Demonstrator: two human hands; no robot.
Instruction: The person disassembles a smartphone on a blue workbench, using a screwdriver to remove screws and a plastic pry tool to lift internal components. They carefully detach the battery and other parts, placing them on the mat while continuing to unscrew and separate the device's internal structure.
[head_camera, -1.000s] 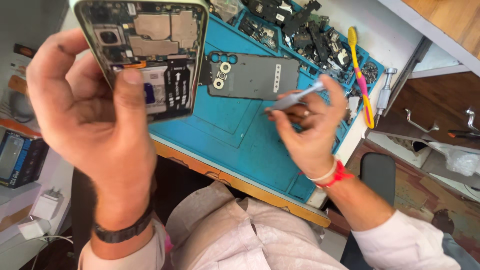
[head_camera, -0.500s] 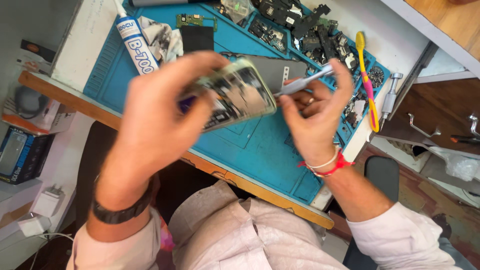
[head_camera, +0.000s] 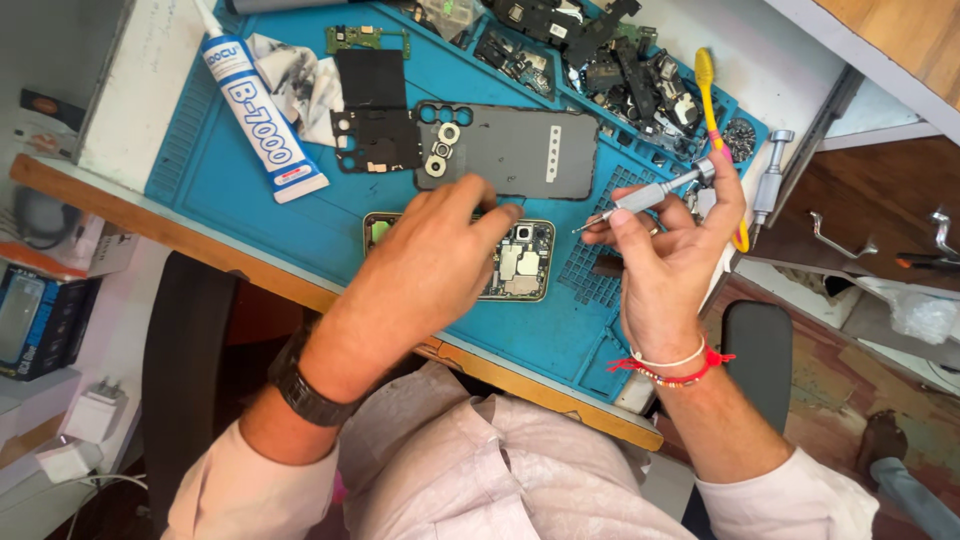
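Left hand (head_camera: 425, 265) presses flat on the opened phone (head_camera: 515, 262) at frame centre. Right hand (head_camera: 668, 255) grips a screwdriver (head_camera: 650, 196). White-and-blue glue tube (head_camera: 255, 112) lies upper left on the blue mat (head_camera: 230, 190).

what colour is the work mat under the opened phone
Blue; the work mat shows plainly in the head view, under the opened phone and the left hand.

The left hand (head_camera: 430, 262) presses an opened phone (head_camera: 515, 262) flat on the blue mat (head_camera: 240, 190). The right hand (head_camera: 670, 250) holds a screwdriver (head_camera: 655, 193), tip near the phone; a glue tube (head_camera: 255, 105) lies apart.
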